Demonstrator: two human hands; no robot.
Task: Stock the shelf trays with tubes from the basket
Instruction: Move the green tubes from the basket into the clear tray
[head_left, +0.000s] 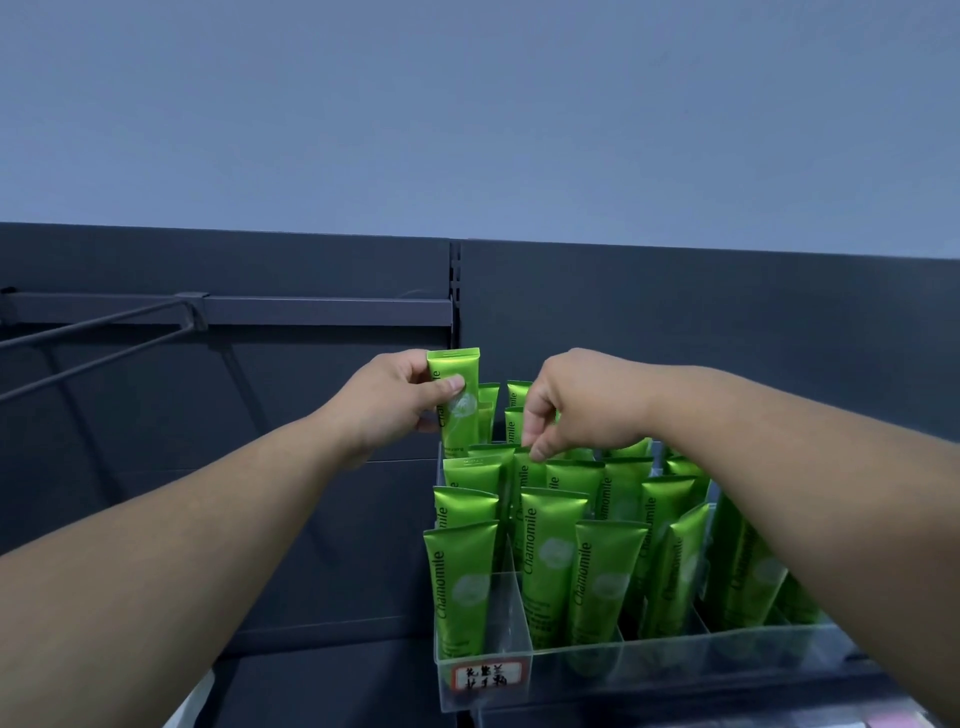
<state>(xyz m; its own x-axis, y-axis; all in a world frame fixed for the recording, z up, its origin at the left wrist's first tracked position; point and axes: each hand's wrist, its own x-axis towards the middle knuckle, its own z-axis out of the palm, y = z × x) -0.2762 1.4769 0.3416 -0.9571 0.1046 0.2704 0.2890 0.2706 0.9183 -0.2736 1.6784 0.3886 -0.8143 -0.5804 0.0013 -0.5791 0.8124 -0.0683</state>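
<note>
Forearms (156, 561), clear tray (675, 656), dark shelving (727, 338), blue wall (467, 104)

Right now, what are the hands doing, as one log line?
left hand: holds raised tube | right hand: pinches top of tray tube | tray: many tubes upright

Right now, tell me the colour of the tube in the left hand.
Glossy green tube with darker lettering; head view.
</note>
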